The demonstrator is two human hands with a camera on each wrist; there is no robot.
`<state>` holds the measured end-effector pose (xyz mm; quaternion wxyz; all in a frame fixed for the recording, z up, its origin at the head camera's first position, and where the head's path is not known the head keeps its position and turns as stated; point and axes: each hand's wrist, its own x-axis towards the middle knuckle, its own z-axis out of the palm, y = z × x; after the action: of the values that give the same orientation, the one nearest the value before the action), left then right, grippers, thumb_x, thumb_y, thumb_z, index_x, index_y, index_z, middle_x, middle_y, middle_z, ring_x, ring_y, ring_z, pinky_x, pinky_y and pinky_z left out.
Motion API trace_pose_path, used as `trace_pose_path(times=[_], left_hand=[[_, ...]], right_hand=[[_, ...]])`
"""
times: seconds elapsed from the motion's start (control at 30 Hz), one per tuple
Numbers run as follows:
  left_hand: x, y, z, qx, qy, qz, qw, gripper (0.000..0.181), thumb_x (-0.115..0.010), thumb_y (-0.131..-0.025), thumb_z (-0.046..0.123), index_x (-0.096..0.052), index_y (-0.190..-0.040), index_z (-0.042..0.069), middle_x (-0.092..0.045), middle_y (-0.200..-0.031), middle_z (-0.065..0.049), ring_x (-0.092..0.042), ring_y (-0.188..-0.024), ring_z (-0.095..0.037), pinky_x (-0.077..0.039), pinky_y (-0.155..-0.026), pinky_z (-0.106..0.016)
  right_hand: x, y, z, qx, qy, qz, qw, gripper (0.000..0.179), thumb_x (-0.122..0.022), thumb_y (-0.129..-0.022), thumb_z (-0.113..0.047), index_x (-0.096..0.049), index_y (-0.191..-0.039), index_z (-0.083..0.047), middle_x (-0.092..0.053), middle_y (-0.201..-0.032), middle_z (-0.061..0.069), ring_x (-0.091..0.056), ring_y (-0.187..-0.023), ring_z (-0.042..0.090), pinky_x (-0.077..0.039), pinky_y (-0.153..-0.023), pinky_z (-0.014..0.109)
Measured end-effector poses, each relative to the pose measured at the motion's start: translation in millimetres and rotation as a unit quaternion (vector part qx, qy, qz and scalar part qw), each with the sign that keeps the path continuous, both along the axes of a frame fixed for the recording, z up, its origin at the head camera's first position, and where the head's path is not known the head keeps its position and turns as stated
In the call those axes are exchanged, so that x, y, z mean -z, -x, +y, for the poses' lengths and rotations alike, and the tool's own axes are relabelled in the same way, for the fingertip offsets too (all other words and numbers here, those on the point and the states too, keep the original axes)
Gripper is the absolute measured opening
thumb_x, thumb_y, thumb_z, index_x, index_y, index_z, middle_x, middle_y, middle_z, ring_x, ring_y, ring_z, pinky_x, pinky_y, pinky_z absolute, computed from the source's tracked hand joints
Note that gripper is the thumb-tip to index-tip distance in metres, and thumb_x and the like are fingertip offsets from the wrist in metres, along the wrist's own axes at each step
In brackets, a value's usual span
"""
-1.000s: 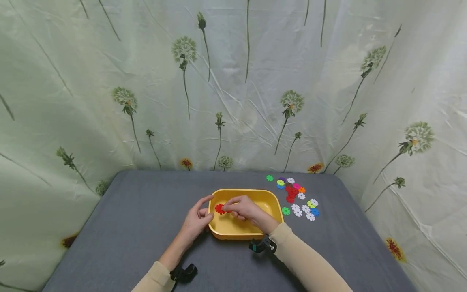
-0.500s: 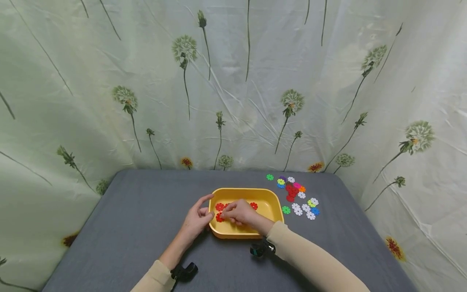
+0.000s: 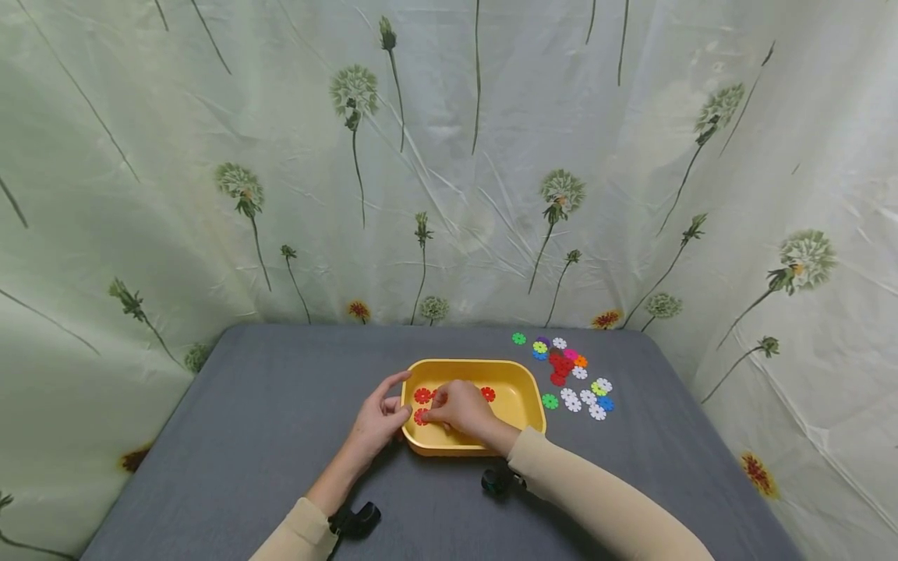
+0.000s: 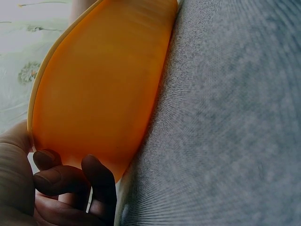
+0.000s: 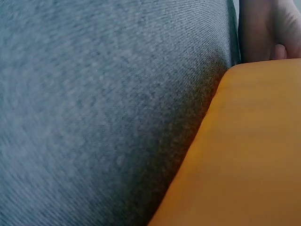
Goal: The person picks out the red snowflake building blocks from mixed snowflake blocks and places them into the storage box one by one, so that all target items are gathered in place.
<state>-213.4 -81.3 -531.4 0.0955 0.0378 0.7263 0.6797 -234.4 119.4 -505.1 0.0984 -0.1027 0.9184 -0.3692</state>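
My left hand (image 3: 376, 421) holds the left end of a yellow plastic bin (image 3: 519, 405), thumb at the rim and fingers along the outer wall. In the left wrist view, those curled fingers (image 4: 63, 181) lie against the bin's orange-looking side (image 4: 99, 84). Inside the bin, my right hand (image 3: 464, 409) pinches the edge of a red snowflake disc (image 3: 421, 417) low at the near left corner. Another red disc (image 3: 422, 396) lies just behind it, and one more (image 3: 488, 394) is right of the hand. A further red disc is partly covered by the fingers.
Right of the bin, loose snowflake discs lie on the grey cloth (image 3: 295, 413): a red cluster (image 3: 560, 365), several white ones (image 3: 572, 406), a green one (image 3: 550, 401) and a blue one (image 3: 606, 403). A floral curtain (image 3: 449, 171) hangs behind the table.
My right hand has brought the red disc down and nearer to me, to the near left corner, uncovering other red discs in the bin. The left hand stays in place.
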Motion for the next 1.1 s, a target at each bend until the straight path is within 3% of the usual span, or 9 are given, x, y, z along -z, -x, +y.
trace_pose_path(times=[0.27, 0.43, 0.63, 0.7, 0.87, 0.93, 1.1], left_hand=[[0.1, 0.0, -0.6, -0.001, 0.0, -0.003, 1.0, 0.064, -0.067, -0.094, 0.001, -0.053, -0.153, 0.023, -0.058, -0.07, -0.001, -0.047, -0.056, -0.014, -0.039, -0.05, -0.025], [1.4, 0.8, -1.1, 0.002, 0.0, -0.003, 1.0, 0.063, -0.068, -0.095, 0.003, -0.053, -0.153, 0.023, -0.057, -0.07, -0.001, -0.047, -0.056, -0.016, -0.041, -0.051, -0.025], [2.0, 1.1, -0.6, 0.002, -0.003, -0.003, 1.0, 0.063, -0.069, -0.095, 0.003, -0.053, -0.153, 0.023, -0.058, -0.071, 0.0, -0.047, -0.056, -0.016, -0.042, -0.051, -0.025], [1.9, 0.9, -0.2, 0.0, -0.003, -0.002, 1.0, 0.064, -0.069, -0.095, 0.003, -0.053, -0.153, 0.023, -0.058, -0.071, -0.001, -0.047, -0.056, -0.016, -0.042, -0.051, -0.025], [1.2, 0.4, 1.0, -0.006, 0.003, -0.002, 1.0, 0.063, -0.07, -0.095, 0.004, -0.054, -0.152, 0.024, -0.058, -0.072, -0.001, -0.046, -0.056, -0.017, -0.043, -0.051, -0.026], [1.0, 0.3, 1.2, -0.008, 0.004, -0.002, 1.0, 0.063, -0.07, -0.095, 0.004, -0.054, -0.152, 0.024, -0.058, -0.072, -0.001, -0.047, -0.056, -0.017, -0.043, -0.051, -0.026], [0.5, -0.1, 0.7, -0.011, 0.0, -0.005, 0.9999, 0.063, -0.07, -0.095, 0.004, -0.054, -0.152, 0.025, -0.058, -0.073, -0.003, -0.047, -0.056, -0.018, -0.043, -0.051, -0.026]], right_hand=[[-3.8, 0.2, 0, 0.004, 0.027, -0.02, 0.9994, 0.024, -0.088, -0.086, -0.032, -0.074, -0.076, -0.017, -0.054, -0.051, -0.004, -0.046, -0.045, 0.011, -0.029, -0.045, 0.023], [-9.9, 4.4, 2, 0.018, 0.043, -0.047, 0.9978, 0.019, -0.085, -0.09, -0.034, -0.078, -0.094, -0.016, -0.056, -0.054, -0.002, -0.043, -0.044, 0.012, -0.031, -0.045, 0.024], [-20.6, 5.3, 13, 0.019, 0.095, -0.068, 0.993, 0.033, -0.081, -0.093, -0.034, -0.076, -0.119, -0.013, -0.061, -0.062, 0.002, -0.044, -0.044, 0.012, -0.037, -0.045, 0.024], [-26.0, 4.0, 20, 0.019, 0.129, -0.065, 0.9893, 0.036, -0.08, -0.094, -0.031, -0.075, -0.124, -0.011, -0.064, -0.066, 0.008, -0.044, -0.045, 0.012, -0.039, -0.046, 0.026], [-41.4, -1.3, 46, 0.028, 0.217, -0.049, 0.9745, 0.042, -0.077, -0.097, -0.025, -0.069, -0.133, -0.006, -0.063, -0.069, 0.009, -0.048, -0.049, 0.013, -0.043, -0.052, 0.029], [-48.5, -4.2, 59, 0.039, 0.241, -0.038, 0.9691, 0.044, -0.076, -0.099, -0.023, -0.066, -0.138, -0.006, -0.064, -0.072, 0.005, -0.052, -0.051, 0.015, -0.042, -0.052, 0.027], [-60.7, -8.6, 94, 0.088, 0.273, 0.003, 0.9578, 0.044, -0.073, -0.1, -0.023, -0.063, -0.141, -0.011, -0.071, -0.088, 0.015, -0.061, -0.058, 0.017, -0.04, -0.051, 0.024]])
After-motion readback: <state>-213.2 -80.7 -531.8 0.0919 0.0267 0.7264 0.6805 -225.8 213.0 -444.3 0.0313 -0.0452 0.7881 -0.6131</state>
